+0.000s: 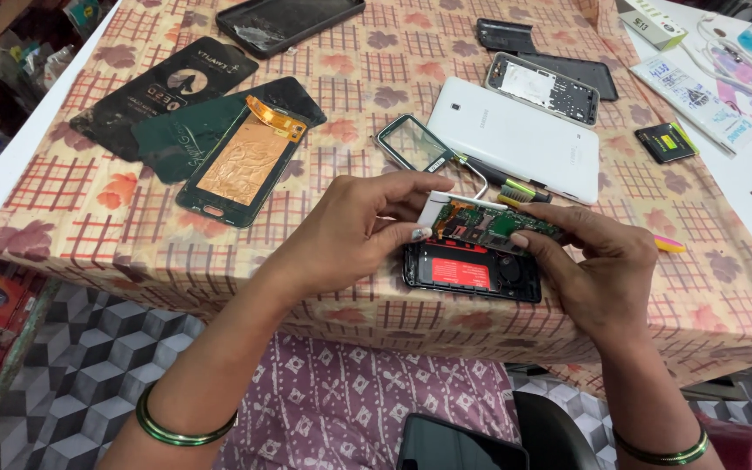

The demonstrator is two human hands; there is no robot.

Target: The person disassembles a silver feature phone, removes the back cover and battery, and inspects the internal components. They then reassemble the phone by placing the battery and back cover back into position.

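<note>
Fingers of both hands pinch a green circuit board [491, 223] just above the table's near edge, directly over an opened phone body [473, 271] with a red panel showing inside. The left hand [354, 228] closes narrowly on the board's left end, thumb below and fingertips on top beside a white strip; the right hand [598, 271] grips the right end the same way, thumb pressing the near edge. Both grips are tight on the board, with no gap visible.

The board's long axis runs roughly left to right across the view, tilted slightly so the right end sits a little nearer the person. Its component side faces up and toward the camera (the underside is hidden).

Risk, as I judge it: the board hangs close to the edge of the checked tablecloth [219, 261], so a slip from either pinch could send it past the phone body onto the lap or the tiled floor. Opposed pressure from both ends could also flex it, and fingertips resting on bare components may smear or stress them.

Behind the hands lie a white tablet back [524, 130], a small framed glass panel [412, 144], a screwdriver [502, 180] with a green-banded handle, and a display panel [241, 165] with copper foil.
</note>
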